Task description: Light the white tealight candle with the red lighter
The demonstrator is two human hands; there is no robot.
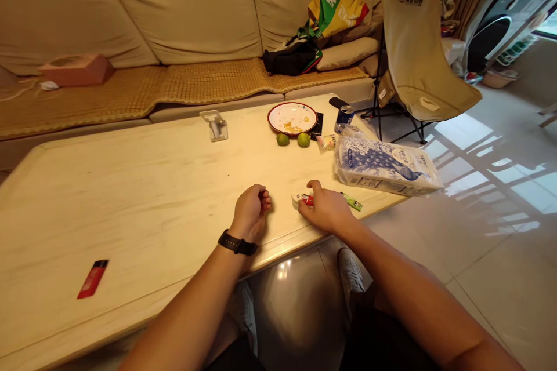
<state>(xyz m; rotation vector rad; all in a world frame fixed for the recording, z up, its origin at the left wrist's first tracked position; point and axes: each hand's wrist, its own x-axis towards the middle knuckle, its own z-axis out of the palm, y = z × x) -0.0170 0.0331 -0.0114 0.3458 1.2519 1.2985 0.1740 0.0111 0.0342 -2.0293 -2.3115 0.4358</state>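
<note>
Okay, I've got the right hand (329, 207) partly over a small glossy red item (307, 200) by the pale marbled table's (174, 191) near edge, can't tell if it's grasped; left hand (251, 208) loosely curled, palm hidden.

Bare forearms (187, 313), a black wristband (237, 243), black clothing (378, 336) and pale shoes.
From where I stand, the left hand (252, 210) and right hand (328, 207) are bare, and so are both arms as far up as I can see. The wristband sits snug on the left wrist, a dark, flat strap with small slots along it; I can't make out a dial. The clothing is plain over the thighs, and below the counter's near edge (278, 252) show a left shoe (248, 308) and a laced right shoe (350, 271), both whitish grey.
</note>
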